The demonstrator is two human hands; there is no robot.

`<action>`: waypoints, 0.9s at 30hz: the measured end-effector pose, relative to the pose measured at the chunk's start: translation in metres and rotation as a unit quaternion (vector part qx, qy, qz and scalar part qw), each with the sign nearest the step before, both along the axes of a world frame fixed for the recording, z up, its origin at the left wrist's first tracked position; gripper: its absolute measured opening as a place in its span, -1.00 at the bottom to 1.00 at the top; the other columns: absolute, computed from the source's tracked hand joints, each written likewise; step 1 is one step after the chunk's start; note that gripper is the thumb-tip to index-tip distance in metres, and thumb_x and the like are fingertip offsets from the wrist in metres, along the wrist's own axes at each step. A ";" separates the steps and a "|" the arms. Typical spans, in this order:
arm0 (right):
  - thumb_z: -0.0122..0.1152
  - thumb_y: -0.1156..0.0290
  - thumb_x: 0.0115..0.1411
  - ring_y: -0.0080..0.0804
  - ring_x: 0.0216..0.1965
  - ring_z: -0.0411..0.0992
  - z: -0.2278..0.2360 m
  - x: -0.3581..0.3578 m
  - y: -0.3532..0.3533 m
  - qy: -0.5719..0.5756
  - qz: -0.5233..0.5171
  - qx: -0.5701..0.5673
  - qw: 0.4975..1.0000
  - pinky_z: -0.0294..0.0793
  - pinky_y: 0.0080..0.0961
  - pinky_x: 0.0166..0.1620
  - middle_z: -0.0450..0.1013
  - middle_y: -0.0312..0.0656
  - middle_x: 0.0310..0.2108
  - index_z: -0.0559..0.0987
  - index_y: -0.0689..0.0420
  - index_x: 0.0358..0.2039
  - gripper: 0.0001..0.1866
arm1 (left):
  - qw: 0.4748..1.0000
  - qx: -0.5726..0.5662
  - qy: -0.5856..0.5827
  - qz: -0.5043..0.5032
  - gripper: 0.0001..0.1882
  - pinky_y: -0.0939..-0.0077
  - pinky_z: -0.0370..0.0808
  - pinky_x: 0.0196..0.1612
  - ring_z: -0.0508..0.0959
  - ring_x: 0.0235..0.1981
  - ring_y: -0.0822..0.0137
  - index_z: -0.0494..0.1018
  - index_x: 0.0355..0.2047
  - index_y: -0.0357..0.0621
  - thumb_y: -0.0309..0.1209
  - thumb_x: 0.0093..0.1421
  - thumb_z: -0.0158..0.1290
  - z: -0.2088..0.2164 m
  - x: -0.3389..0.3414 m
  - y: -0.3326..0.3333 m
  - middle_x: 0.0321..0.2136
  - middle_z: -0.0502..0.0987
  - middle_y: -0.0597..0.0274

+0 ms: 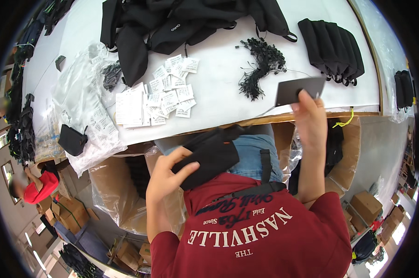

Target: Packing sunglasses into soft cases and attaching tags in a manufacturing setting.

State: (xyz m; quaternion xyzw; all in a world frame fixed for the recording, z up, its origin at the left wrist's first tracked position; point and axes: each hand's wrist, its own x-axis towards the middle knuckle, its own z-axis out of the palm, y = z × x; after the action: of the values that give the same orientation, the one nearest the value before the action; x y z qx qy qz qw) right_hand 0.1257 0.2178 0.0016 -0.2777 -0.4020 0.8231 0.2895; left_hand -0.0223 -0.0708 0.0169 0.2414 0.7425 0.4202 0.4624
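Note:
My left hand (170, 173) is closed on a folded black fabric pouch (211, 162), held over my lap just below the table edge. Raised at the right, my right hand (310, 116) pinches a dark rectangular hang tag (295, 91) between thumb and fingers, over the table's front edge. A thin cord runs from the tag's lower left corner toward the pouch; where it ends on the pouch I cannot make out. Beyond the tag lies a tangled bunch of black tag strings (261, 65). White printed labels (170, 95) are spread in a loose heap left of it.
Black fabric pieces (181, 32) are heaped at the table's far side, with a row of stacked black pouches (330, 48) at right. Clear plastic bags (86, 88) and a small black pouch (72, 140) lie left. Cardboard boxes (112, 185) stand below; another person (40, 185) is far left.

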 end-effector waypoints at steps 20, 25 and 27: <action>0.08 0.06 0.25 -0.71 -0.79 0.07 -0.068 -0.048 -0.074 -0.188 0.112 -0.337 0.916 0.02 -0.70 -0.72 0.18 -0.49 -0.73 0.41 0.00 -0.52 -0.68 | 0.991 0.032 -0.082 -0.101 -0.79 0.57 0.35 -0.39 0.45 -0.56 0.37 0.42 -0.36 -0.28 -0.38 0.11 0.14 0.006 0.004 0.002 -0.59 0.49 0.14; 0.11 0.10 0.24 -0.73 -0.80 0.13 -0.033 -0.055 -0.047 -0.121 0.210 -0.127 0.962 0.12 -0.77 -0.71 0.24 -0.46 -0.75 0.45 0.05 -0.47 -0.70 | 0.993 0.032 -0.019 -0.115 -0.78 0.49 0.39 -0.36 0.51 -0.51 0.19 0.45 -0.36 -0.27 -0.38 0.07 0.17 0.014 -0.002 0.008 -0.56 0.51 0.10; 0.22 0.16 0.19 -0.76 -0.76 0.11 -0.005 -0.060 -0.044 -0.190 0.296 0.069 0.933 0.05 -0.66 -0.69 0.16 -0.45 -0.82 0.48 0.16 -0.64 -0.61 | 0.973 0.081 0.144 -0.158 -0.77 0.41 0.42 -0.33 0.53 -0.37 0.12 0.47 -0.36 -0.27 -0.38 0.03 0.20 0.011 -0.008 0.014 -0.48 0.53 0.11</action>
State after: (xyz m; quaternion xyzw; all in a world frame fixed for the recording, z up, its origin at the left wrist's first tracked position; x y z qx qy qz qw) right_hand 0.0654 0.1734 -0.0039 -0.2769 -0.5691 0.7736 -0.0313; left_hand -0.0305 -0.0567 0.0274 0.4504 0.7172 0.3613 0.3900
